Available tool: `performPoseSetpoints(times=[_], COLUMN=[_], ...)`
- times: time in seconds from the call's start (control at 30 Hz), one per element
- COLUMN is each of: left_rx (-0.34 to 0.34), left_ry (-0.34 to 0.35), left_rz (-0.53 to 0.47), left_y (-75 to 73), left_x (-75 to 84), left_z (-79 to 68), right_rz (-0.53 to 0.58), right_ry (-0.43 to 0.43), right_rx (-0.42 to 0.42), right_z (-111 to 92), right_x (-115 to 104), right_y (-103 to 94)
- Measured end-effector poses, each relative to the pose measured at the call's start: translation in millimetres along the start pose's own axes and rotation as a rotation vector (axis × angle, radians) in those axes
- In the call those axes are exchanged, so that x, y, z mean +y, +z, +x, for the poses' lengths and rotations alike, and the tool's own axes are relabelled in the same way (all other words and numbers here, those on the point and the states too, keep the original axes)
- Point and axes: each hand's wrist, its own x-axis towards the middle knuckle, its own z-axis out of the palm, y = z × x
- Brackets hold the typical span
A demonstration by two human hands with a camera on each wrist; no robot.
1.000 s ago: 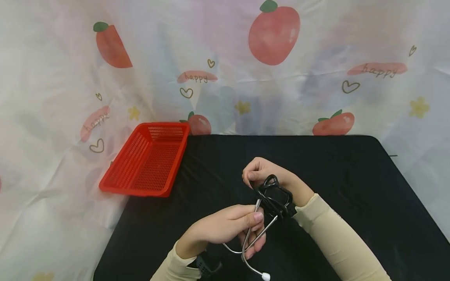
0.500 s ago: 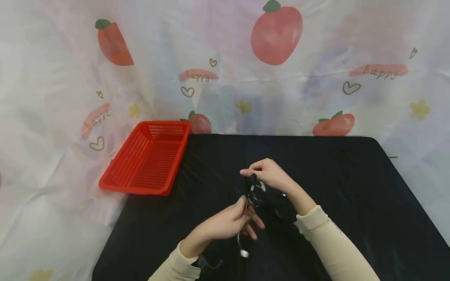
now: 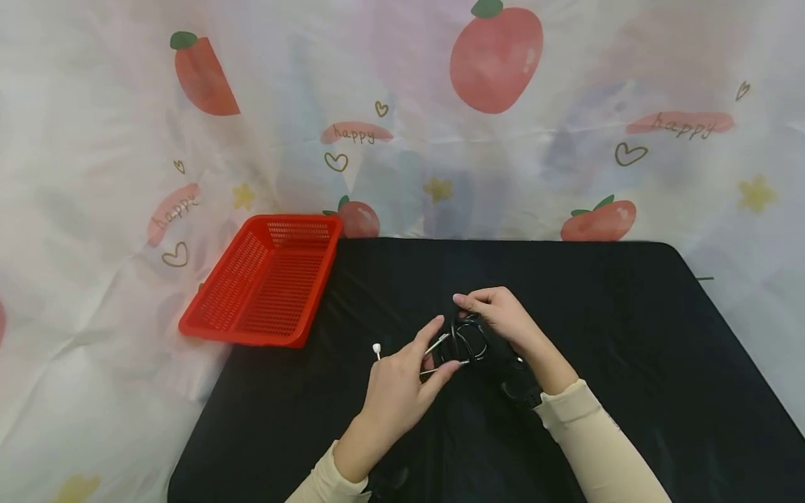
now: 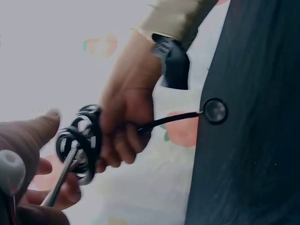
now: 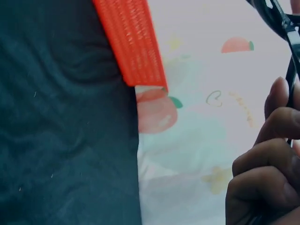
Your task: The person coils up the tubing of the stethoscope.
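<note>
Between both hands is a stethoscope, its black tubing [image 4: 96, 136] bunched into loops. My left hand [image 3: 393, 388] holds the metal ear tubes [image 4: 61, 178], thumb and index finger spread on either side of the loops in the head view. One white ear tip [image 3: 376, 348] sticks out past the back of that hand. With curled fingers, my right hand [image 3: 506, 321] grips the tubing at the far side of the loops. A length of tube leaves that fist and ends in the round chest piece [image 4: 215, 111], seen in the left wrist view.
A red plastic basket [image 3: 220, 307] with slotted walls stands at the table's left back corner. Black cloth covers the table [image 3: 566, 293]. Behind it hangs a pale curtain [image 3: 402, 77] printed with fruit. Dark bands sit on both wrists.
My left hand has turned over and moved up, swinging the ear tubes from pointing down to pointing left. The right hand shifts slightly right, still gripping the tubing.
</note>
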Motion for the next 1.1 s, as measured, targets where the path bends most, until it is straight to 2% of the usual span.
performPoseSetpoints(times=[0.17,0.23,0.37,0.43,0.5,0.57,0.73,0.8,0.93,1.1], left_rx=[0.073,0.088,0.094,0.086,0.079,0.076,0.082,0.078,0.089,0.075], left_ry=[0.041,0.051,0.069,0.060,0.050,0.048,0.052,0.035,-0.048,-0.144], left_rz=[0.024,-0.002,-0.091,-0.134,-0.162,-0.167,-0.171,-0.195,-0.253,-0.292], left_y=[0.0,-1.2,-5.3,-6.3,-6.9,-7.8,-13.5,-16.7,-21.4,-19.6], left_x=[2.7,3.5,4.9,5.9,7.1,8.7,12.3,12.8,9.4,-0.4], left_z=[0.3,0.5,1.6,1.8,2.1,3.2,6.9,7.9,10.3,10.5], right_rz=[0.071,0.129,0.308,0.375,0.398,0.380,0.203,0.158,0.142,0.135], right_ry=[0.009,0.021,0.068,0.086,0.103,0.114,0.126,0.107,0.016,-0.108], right_rx=[-0.007,-0.061,-0.239,-0.295,-0.317,-0.305,-0.203,-0.201,-0.208,-0.104], right_z=[-0.5,-1.0,-4.1,-6.3,-7.5,-6.1,-1.6,-1.6,-6.5,-32.5], right_x=[-5.3,-4.6,-0.4,-0.1,-2.2,-6.3,-16.9,-15.9,-3.2,16.6], right_y=[6.7,11.5,20.0,22.4,24.1,25.6,23.7,22.6,26.5,28.1])
